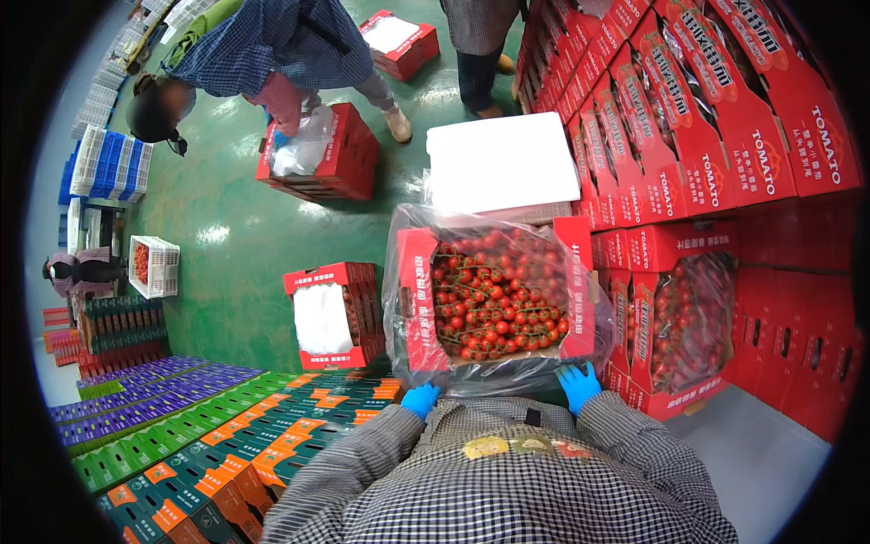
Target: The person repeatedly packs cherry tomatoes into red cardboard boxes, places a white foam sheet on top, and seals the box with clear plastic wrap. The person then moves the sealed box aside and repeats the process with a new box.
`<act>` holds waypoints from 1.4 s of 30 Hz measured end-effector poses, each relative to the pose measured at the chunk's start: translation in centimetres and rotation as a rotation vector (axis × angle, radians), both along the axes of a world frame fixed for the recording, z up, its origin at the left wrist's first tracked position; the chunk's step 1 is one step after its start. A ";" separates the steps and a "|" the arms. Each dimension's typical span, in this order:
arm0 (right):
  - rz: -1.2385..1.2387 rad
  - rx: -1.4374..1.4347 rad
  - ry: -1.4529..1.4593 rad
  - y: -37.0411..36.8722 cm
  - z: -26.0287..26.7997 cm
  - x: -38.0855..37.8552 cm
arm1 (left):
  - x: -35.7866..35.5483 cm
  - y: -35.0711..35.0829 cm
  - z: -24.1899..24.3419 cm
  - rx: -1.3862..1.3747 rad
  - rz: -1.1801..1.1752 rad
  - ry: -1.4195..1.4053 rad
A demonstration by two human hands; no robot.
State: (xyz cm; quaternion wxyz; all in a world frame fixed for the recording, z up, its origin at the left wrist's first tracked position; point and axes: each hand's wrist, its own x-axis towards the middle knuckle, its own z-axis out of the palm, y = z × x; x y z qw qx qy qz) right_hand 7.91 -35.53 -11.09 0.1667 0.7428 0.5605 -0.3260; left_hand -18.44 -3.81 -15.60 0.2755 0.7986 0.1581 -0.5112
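A red cardboard box (419, 299) stands before me, filled with cherry tomatoes on the vine (499, 306). A clear plastic liner (469, 384) spills over its sides, and part of it lies across the far tomatoes. My left hand (421, 400), in a blue glove, is curled on the liner's edge by the near left corner. At the near right corner, my right hand (579, 386), also gloved in blue, touches the liner with fingers somewhat spread; whether it pinches the film is hidden.
Stacked red tomato cartons (720, 163) rise on the right, beside a film-covered tomato box (686, 326). White foam sheets (503, 163) lie beyond my box. Another red box (329, 316) stands left. A co-worker (272, 54) bends over a red box (353, 153). Green-and-orange cartons (285, 435) fill the near left.
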 end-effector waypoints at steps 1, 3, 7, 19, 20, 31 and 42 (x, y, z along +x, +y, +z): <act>0.058 -0.119 -0.021 0.7 -0.1 0.0 | 0.2 0.3 -0.9 0.103 0.039 -0.061; 0.156 -0.425 -0.032 3.0 0.9 0.3 | 2.3 1.3 -1.1 0.065 -0.065 0.074; -0.599 -0.200 0.568 9.7 5.4 1.8 | 8.3 4.6 7.1 -0.385 0.323 -0.167; -0.805 0.742 -0.011 20.7 -0.9 22.0 | 27.7 20.0 5.3 0.120 0.417 -0.922; -0.876 0.754 0.073 20.9 -2.6 23.3 | 28.1 20.9 4.1 0.055 0.458 -0.776; -0.807 -0.194 -0.212 27.8 -5.4 33.1 | 27.3 27.8 -8.6 -1.072 1.458 -0.070; -0.492 0.325 -0.299 37.4 -14.0 31.6 | 14.8 24.3 -5.0 -0.384 1.920 -0.607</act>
